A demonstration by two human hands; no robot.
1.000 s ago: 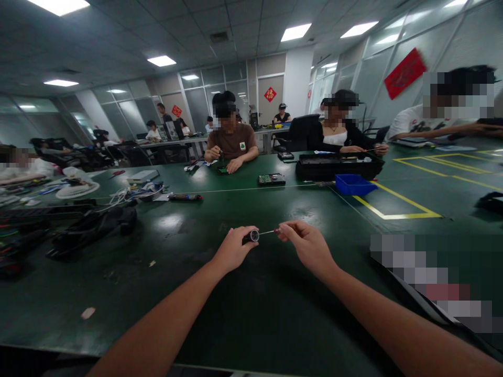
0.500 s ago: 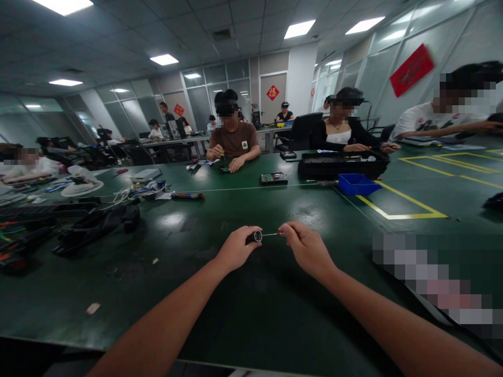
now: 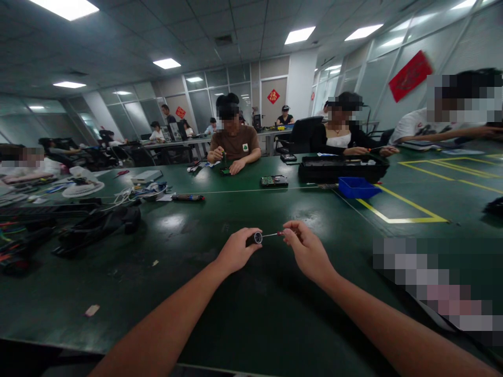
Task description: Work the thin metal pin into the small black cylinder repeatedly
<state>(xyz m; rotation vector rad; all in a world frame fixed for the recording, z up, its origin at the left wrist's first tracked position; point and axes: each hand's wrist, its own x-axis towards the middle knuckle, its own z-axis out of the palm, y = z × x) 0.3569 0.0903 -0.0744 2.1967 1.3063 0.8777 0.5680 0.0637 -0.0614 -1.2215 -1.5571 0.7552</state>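
Observation:
My left hand (image 3: 239, 249) is closed around a small black cylindrical part with a pale ring on its round end (image 3: 257, 238). In my right hand (image 3: 305, 242) is a screwdriver (image 3: 271, 234) with a thin metal shaft and a red handle, pinched between thumb and fingers. Its shaft points left, and the tip meets the side of the black part. Most of that part is hidden by my left fingers. Both hands are held above the green table (image 3: 251, 324).
Beyond my hands lies a hard drive (image 3: 274, 180). A blue bin (image 3: 358, 187) stands by a long black tray (image 3: 342, 168). At left are a marker-like tool (image 3: 187, 197), cables (image 3: 128, 193) and black plastic parts (image 3: 100, 225). Co-workers sit across the table.
The fingers of my right hand have loosened and shifted slightly on the screwdriver handle. My left hand keeps its hold, and the view has tipped a little.

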